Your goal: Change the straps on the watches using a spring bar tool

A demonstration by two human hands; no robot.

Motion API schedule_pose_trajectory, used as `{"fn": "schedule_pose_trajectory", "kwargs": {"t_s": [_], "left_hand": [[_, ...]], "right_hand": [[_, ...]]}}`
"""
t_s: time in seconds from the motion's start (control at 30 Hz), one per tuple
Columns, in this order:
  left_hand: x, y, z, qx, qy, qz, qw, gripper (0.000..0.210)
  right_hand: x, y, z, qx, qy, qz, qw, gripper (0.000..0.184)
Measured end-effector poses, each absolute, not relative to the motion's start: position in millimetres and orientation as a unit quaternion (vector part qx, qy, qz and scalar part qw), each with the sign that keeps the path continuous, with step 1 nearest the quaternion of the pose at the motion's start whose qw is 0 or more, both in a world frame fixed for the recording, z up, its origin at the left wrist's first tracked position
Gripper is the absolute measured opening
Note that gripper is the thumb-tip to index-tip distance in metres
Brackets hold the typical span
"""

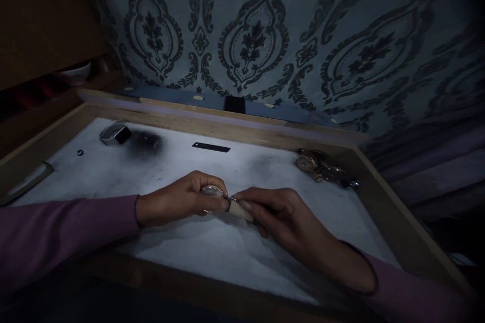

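Over the middle of the white sheet, my left hand is closed around a round wristwatch with a gold-toned rim, its thumb pressed near the lower edge. A pale beige strap runs from the case toward my right hand. My right hand's fingers are pinched on that strap, close to the left thumb. At the right fingertips, a thin shiny metal piece touches the spot where strap and case meet; its exact kind cannot be made out. The far end of the strap is hidden by the right fingers.
A raised wooden frame borders the white sheet. Several watches lie heaped at the right. A short black flat strip lies at the back. Back left are a grey boxy object and a small dark curl.
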State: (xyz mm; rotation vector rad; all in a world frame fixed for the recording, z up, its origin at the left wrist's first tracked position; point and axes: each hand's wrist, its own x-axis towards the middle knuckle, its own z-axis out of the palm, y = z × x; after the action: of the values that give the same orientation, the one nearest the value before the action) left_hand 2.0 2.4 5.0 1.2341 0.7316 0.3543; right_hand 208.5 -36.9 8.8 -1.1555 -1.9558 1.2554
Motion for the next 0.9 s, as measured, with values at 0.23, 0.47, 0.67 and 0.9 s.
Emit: {"fn": "schedule_pose_trajectory", "kwargs": {"t_s": [0.23,0.47,0.67,0.9], "left_hand": [[1.6,0.1,6.1,0.575,0.332,0.16,0.73,0.027],[0.8,-1.4,6.5,0.57,0.333,0.164,0.733,0.03],[-0.5,1.7,4.9,0.554,0.331,0.157,0.748,0.023],[-0.3,2.3,7.3,0.548,0.351,0.148,0.745,0.02]], "right_hand": [[208.3,-37.4,12.2,-0.425,-0.74,0.456,0.252,0.03],[210.5,-38.0,9.3,-0.418,-0.733,0.474,0.251,0.029],[209.7,-36.1,9.5,-0.413,-0.739,0.463,0.262,0.029],[209.2,-37.7,10.9,-0.426,-0.736,0.457,0.261,0.029]]}}
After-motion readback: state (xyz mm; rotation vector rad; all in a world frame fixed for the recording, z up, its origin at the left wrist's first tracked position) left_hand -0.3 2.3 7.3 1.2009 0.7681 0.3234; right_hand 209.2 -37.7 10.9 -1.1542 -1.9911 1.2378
